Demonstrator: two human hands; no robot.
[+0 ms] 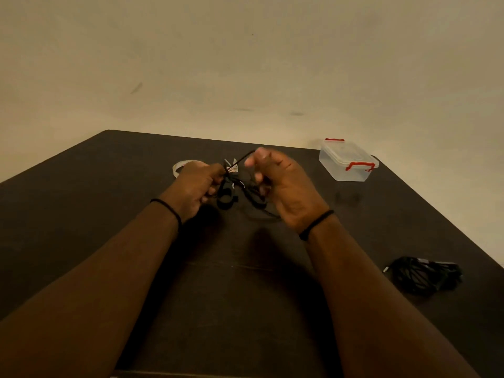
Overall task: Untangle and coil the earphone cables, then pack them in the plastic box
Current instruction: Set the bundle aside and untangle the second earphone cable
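Head view (sole camera) looks forward and down onto table (245, 296).

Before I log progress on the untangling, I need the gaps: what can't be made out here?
- Head view: how the cable is knotted; left hand and right hand cover parts, and it blurs into the dark table.
- Whether the box holds anything: too small and hazy.
- How tidy the bundle is: black on dark.
- Tape roll: partly behind the left hand.
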